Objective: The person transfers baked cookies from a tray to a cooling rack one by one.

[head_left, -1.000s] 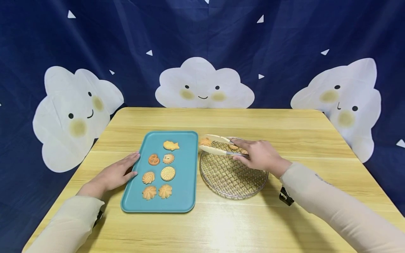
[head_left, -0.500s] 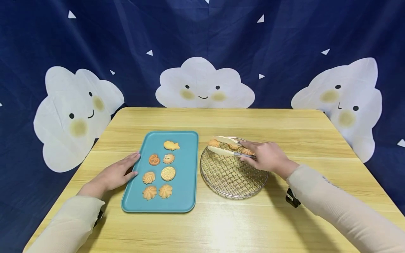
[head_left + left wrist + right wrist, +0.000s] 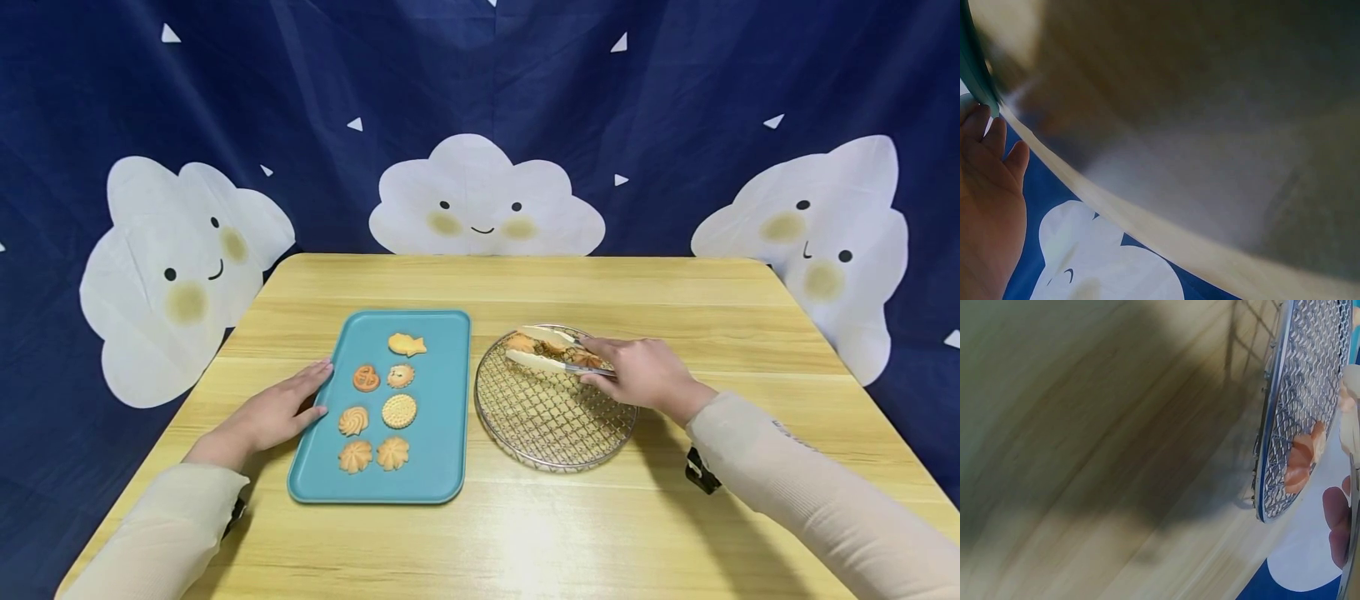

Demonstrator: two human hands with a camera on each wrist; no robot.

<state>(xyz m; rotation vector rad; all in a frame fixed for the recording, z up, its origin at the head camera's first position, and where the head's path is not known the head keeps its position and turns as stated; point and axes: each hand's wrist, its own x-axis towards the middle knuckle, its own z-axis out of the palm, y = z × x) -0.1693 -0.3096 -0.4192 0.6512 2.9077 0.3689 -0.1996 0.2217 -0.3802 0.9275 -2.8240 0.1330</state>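
Observation:
My right hand (image 3: 645,375) holds a pair of tongs (image 3: 536,362) with cream tips over the back of a round wire rack (image 3: 555,417). Between the tong tips is a golden cookie (image 3: 520,342); whether it touches the mesh I cannot tell. Close to the tongs, another cookie (image 3: 587,358) lies on the rack, also visible as a ridged cookie (image 3: 1300,462) in the right wrist view. My left hand (image 3: 273,410) rests its fairly straight fingers against the left rim of a teal tray (image 3: 438,417). In the left wrist view, the fingertips (image 3: 997,128) meet the tray edge.
Several cookies lie on the tray, among them a fish-shaped cookie (image 3: 406,344), a pretzel-shaped cookie (image 3: 366,378) and a round dotted cookie (image 3: 399,411). Tray and rack stand side by side on a wooden table (image 3: 525,542), with a dark blue cloud-print curtain (image 3: 480,67) behind.
My right hand has moved right, carrying the tongs and the cookie from beside the tray's right edge to over the rack. The left hand and the tray have stayed in place.

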